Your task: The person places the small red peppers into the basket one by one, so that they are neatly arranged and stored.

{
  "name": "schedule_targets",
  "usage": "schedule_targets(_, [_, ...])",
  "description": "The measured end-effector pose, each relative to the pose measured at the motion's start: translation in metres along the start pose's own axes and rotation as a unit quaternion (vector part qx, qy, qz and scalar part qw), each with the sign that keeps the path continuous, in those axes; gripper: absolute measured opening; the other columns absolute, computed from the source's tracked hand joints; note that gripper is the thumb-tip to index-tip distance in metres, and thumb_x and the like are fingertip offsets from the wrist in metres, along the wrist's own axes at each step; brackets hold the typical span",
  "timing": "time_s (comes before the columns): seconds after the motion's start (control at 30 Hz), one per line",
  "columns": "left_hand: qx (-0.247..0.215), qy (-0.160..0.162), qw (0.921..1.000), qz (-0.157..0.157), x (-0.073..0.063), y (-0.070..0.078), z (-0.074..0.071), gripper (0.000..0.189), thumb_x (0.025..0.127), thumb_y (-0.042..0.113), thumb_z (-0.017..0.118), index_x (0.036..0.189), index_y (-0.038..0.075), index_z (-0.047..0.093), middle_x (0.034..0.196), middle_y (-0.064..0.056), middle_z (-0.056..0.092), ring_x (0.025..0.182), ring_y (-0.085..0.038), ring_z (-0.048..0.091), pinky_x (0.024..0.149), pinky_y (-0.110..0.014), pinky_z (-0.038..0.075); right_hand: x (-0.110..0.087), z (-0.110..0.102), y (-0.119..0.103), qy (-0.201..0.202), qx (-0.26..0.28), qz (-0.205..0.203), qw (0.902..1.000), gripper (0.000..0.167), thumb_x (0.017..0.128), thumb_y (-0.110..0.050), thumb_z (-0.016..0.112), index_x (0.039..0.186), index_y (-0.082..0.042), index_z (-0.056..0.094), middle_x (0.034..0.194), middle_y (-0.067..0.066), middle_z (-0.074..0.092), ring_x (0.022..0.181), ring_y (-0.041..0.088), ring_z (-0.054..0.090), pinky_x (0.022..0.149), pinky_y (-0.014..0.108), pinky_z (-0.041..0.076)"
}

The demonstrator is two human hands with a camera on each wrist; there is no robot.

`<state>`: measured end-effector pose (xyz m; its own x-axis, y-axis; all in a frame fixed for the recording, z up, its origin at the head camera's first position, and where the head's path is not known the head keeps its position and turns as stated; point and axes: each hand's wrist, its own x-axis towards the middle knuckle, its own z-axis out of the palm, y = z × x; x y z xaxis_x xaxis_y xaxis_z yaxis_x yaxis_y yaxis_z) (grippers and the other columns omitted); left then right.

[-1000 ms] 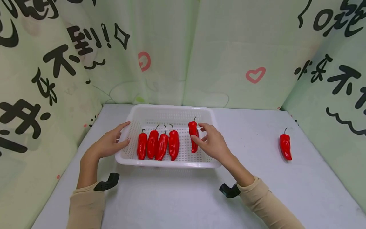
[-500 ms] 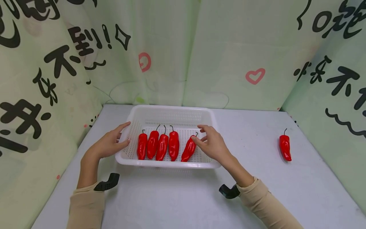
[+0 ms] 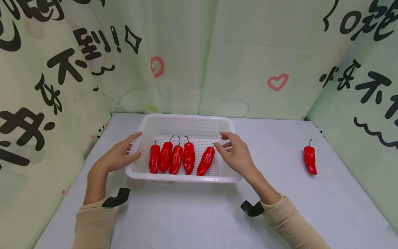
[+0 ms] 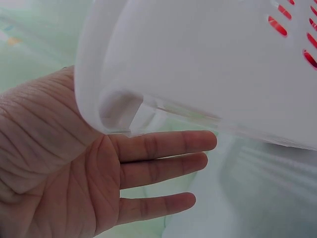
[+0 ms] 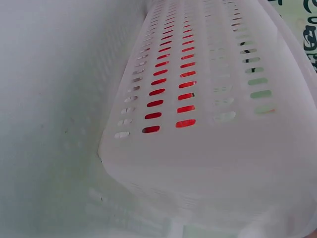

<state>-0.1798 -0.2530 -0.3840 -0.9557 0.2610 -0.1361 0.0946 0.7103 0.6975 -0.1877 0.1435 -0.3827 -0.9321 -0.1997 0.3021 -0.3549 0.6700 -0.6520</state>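
A white perforated plastic basket (image 3: 186,178) stands on the table with several red chili peppers lying side by side in it. My left hand (image 3: 119,155) rests against the basket's left end; its fingers show straight beside the basket wall (image 4: 198,59) in the left wrist view. Over the basket's right end, my right hand (image 3: 237,154) holds nothing. Its thumb is close to the stem of the slanted rightmost chili pepper (image 3: 206,161); I cannot tell whether they touch. Through the slots in the basket side (image 5: 208,153), red shows in the right wrist view.
One more red chili pepper (image 3: 310,160) lies on the white table (image 3: 280,148), well right of the basket. A pale green printed curtain (image 3: 242,69) hangs behind and along both sides. Dark wrist mounts (image 3: 116,198) sit at both sleeves.
The rightmost chili pepper has gone from upright near my right fingers to lying slanted beside the others. My right hand has let go and shifted slightly right. The left hand stays put.
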Motion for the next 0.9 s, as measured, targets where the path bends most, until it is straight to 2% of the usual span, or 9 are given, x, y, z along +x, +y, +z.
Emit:
schedule_targets(0.43, [0.001,0.003,1.0000,0.006,0.000,-0.001,0.000,0.078,0.099,0.021,0.063,0.163,0.011,0.020,0.138,-0.034,0.056,0.117,-0.048,0.062,0.085,-0.052,0.061,-0.003,-0.015,0.010,0.039,0.007,-0.001,0.9992,0.047,0.097,-0.019,0.070,0.136,0.003,0.058,0.129,0.022,0.063,0.104,0.036,0.070,0.086,0.050,0.061])
schedule_targets(0.73, [-0.002,0.002,1.0000,0.008,0.000,-0.001,0.000,0.078,0.099,0.021,0.064,0.163,0.010,0.021,0.136,-0.033,0.057,0.113,-0.045,0.064,0.084,-0.051,0.061,-0.008,-0.028,0.025,0.066,-0.002,0.016,0.9977,0.045,0.098,-0.018,0.069,0.135,0.004,0.058,0.130,0.023,0.062,0.104,0.037,0.068,0.085,0.052,0.061])
schedule_targets(0.9, [-0.006,0.001,0.9999,0.009,-0.001,-0.001,0.000,0.078,0.099,0.020,0.063,0.163,0.010,0.020,0.137,-0.034,0.056,0.113,-0.046,0.064,0.084,-0.052,0.061,-0.013,-0.035,0.039,0.091,-0.008,0.009,0.9958,0.040,0.097,-0.016,0.069,0.131,0.004,0.061,0.125,0.022,0.065,0.100,0.037,0.070,0.082,0.052,0.061])
